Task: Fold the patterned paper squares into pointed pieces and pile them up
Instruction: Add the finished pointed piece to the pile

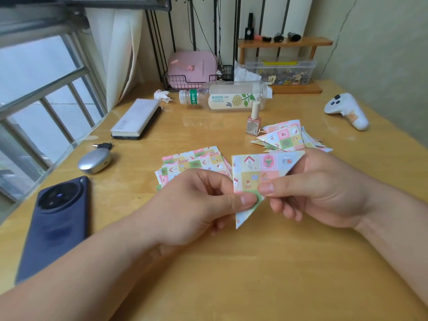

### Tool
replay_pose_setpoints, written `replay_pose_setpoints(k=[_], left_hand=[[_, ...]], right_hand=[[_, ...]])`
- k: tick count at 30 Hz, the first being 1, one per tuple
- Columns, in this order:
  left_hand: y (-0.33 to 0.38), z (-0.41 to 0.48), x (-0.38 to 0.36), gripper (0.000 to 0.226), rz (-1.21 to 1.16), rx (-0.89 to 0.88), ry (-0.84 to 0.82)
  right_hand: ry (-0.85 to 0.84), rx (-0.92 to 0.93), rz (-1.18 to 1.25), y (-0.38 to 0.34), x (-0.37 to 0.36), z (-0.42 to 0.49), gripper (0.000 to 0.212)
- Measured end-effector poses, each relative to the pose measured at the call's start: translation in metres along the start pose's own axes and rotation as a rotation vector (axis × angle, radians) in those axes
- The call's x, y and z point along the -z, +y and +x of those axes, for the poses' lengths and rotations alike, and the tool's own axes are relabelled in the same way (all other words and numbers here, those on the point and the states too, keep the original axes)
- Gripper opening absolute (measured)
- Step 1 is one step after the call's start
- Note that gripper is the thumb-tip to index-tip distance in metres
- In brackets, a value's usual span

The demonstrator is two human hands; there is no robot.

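Note:
A patterned paper piece, folded into a triangle with its point down, is held above the wooden table. My left hand pinches its lower left edge between thumb and fingers. My right hand pinches its right side, thumb on the front. Behind my left hand lies a stack of flat patterned squares. A pile of folded pointed pieces lies farther back on the right.
A dark phone and a silver earbud case lie at the left. A nail polish bottle stands by the pile, behind it a plastic bottle on its side. A white controller sits at the right.

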State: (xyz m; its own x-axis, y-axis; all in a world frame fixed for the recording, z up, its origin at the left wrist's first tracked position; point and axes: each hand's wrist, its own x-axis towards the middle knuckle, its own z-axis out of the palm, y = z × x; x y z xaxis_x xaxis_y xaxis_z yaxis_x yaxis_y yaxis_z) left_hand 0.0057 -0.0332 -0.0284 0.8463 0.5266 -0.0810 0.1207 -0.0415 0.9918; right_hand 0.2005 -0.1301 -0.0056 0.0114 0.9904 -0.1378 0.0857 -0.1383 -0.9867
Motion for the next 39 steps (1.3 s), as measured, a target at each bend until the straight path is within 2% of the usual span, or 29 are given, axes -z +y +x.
replay_pose_setpoints(k=[3, 6, 10, 14, 18, 19, 21, 23, 24, 27, 33, 37, 39], left_hand=[[0.000, 0.001, 0.000, 0.033, -0.021, 0.001, 0.043], [-0.001, 0.001, -0.002, 0.029, -0.004, 0.000, 0.039], [-0.003, 0.001, -0.004, 0.041, 0.053, -0.037, 0.063], [-0.006, 0.003, -0.005, 0.046, -0.003, -0.068, 0.122], [-0.005, 0.004, -0.009, 0.046, -0.011, -0.098, 0.168], [-0.005, 0.004, -0.010, 0.046, -0.002, -0.118, 0.192], [-0.002, 0.003, -0.013, 0.047, -0.007, -0.149, 0.251], [0.000, 0.002, -0.016, 0.041, -0.031, -0.142, 0.279], [0.001, 0.002, -0.016, 0.038, -0.048, -0.131, 0.283], [0.001, 0.002, -0.014, 0.037, -0.105, -0.122, 0.303], [0.000, 0.003, -0.007, 0.039, -0.071, -0.126, 0.367], [0.002, 0.006, 0.003, 0.036, -0.098, -0.142, 0.450], [0.003, 0.006, 0.005, 0.036, -0.154, -0.140, 0.402]], right_hand=[[0.023, -0.004, 0.085, 0.003, -0.004, 0.003, 0.013], [0.048, -0.014, 0.013, 0.005, -0.011, 0.004, 0.022], [0.095, 0.011, 0.029, 0.007, -0.017, 0.005, 0.021], [0.052, 0.030, 0.043, 0.007, -0.016, 0.003, 0.006], [0.006, -0.021, 0.051, 0.006, -0.015, 0.004, 0.012], [-0.004, -0.040, 0.049, 0.007, -0.015, 0.004, 0.017], [0.001, -0.085, 0.050, 0.009, -0.015, 0.005, 0.050], [0.011, -0.080, 0.041, 0.013, -0.016, 0.006, 0.058], [-0.004, -0.076, 0.039, 0.012, -0.017, 0.005, 0.054], [-0.067, -0.087, -0.025, 0.009, -0.017, 0.004, 0.021], [-0.167, -0.115, -0.065, 0.003, -0.011, 0.000, 0.012], [-0.109, -0.113, -0.065, 0.001, -0.004, -0.001, 0.010], [-0.119, -0.102, -0.047, -0.001, -0.001, -0.001, 0.011]])
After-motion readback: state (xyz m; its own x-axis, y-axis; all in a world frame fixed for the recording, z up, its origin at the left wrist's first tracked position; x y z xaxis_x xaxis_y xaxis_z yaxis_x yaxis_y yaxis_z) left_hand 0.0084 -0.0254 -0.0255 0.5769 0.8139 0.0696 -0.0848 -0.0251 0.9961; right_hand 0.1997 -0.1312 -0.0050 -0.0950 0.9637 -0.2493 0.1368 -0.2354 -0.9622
